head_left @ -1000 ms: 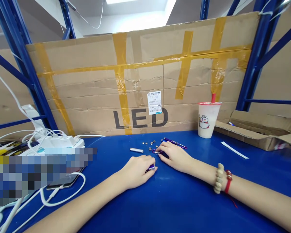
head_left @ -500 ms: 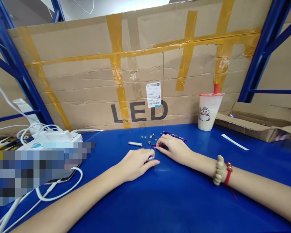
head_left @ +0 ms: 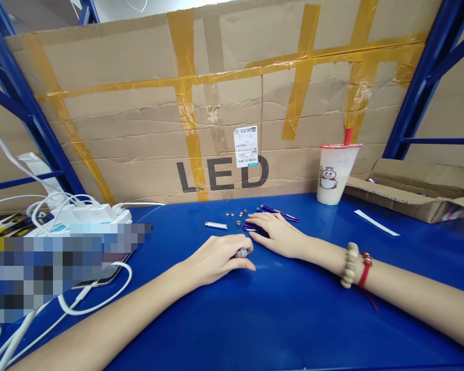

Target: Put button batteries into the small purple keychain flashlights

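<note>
My left hand (head_left: pixel 216 257) rests on the blue table (head_left: pixel 278 319) with its fingers curled around a small purple-and-silver cylinder (head_left: pixel 241 253) whose end pokes out. My right hand (head_left: pixel 278 234) lies flat just behind it, fingertips on a purple ring-shaped piece (head_left: pixel 248 228). A silver tube (head_left: pixel 216 225) lies to the left of that hand. Several small round button cells (head_left: pixel 237 215) are scattered just beyond the fingers. A purple pen-like stick (head_left: pixel 278 212) lies behind my right hand.
A taped cardboard sheet marked LED (head_left: pixel 224 113) stands across the back. A drink cup with a red straw (head_left: pixel 334 172) stands at right, beside an open cardboard box (head_left: pixel 413 193) and a white strip (head_left: pixel 376 222). White chargers and cables (head_left: pixel 85 214) and a phone (head_left: pixel 104 278) lie at left.
My left hand has turned the small cylinder so its silver end now shows between the fingers. The right hand stayed on the purple ring. The camera tilted down slightly.
</note>
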